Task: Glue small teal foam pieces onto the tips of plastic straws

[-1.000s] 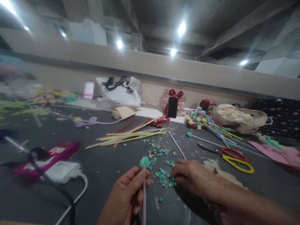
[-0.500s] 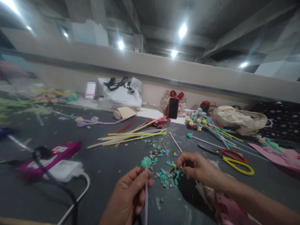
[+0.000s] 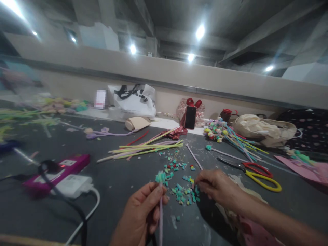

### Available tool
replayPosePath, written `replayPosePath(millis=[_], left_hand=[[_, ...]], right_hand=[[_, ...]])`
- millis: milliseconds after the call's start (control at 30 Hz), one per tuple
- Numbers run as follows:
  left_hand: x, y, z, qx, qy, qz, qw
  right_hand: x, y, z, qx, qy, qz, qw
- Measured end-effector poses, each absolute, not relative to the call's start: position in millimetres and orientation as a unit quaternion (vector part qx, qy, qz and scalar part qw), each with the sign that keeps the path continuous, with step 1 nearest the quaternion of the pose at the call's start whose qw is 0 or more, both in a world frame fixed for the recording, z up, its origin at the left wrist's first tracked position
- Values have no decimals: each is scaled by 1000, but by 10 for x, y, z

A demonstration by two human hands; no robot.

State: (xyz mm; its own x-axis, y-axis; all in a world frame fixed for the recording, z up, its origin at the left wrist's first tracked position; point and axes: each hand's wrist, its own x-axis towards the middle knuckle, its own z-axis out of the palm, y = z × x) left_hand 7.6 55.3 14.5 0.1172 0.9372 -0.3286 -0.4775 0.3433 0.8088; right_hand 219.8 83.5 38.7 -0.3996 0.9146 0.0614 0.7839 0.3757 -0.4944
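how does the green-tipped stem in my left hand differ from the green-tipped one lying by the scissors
The held stem is in your left hand; the lying stem rests on the table. The held stem's tip points away from you, the lying stem's leftward. The held stem's tip looks bigger than the lying stem's, though it's nearer. Both are pale purple with green tips.

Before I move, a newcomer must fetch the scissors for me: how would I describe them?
On the dark table, find the person's right hand. Past its forearm lie the scissors, blades pointing left. Their handle loops, one red and one yellow, set them apart from the thin stem just beyond.
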Motion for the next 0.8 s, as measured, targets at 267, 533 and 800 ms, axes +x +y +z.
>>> replayPosePath(millis=[267,533,800], left_hand=[[77,523,166,278,420,515,693],[83,537,166,268,419,503,706],[73,519,155,273,422,503,703]], right_hand=[[1896,835,425,-423,-881,160,144],[1925,858,396,-432,-893,114,49],[1938,1014,330,-450,-869,141,149]])
